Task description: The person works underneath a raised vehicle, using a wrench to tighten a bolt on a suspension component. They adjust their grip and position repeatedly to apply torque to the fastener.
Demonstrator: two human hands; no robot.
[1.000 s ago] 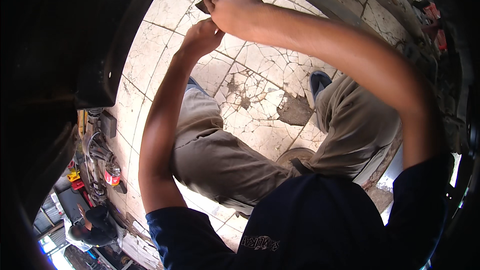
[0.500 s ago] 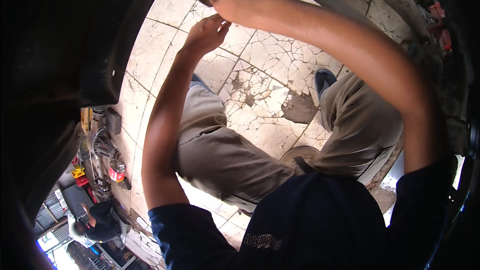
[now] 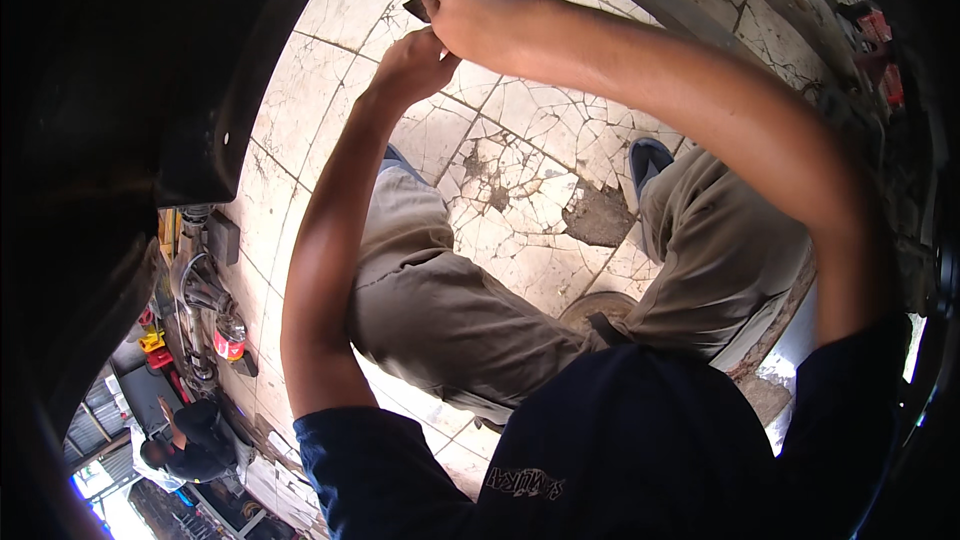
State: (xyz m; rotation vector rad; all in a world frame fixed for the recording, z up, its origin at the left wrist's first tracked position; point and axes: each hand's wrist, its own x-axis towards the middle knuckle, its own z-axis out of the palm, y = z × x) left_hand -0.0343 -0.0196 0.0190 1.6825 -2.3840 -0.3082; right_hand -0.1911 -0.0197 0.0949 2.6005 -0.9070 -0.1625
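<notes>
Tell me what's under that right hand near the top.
A dark piece shows past the right hand, above cracked floor tiles. The hand covers the rest, so its full shape cannot be told.

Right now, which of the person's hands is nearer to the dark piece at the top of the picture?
The right hand: its fingers curl over the dark piece. The left hand is lower in the picture, just below the piece.
</notes>
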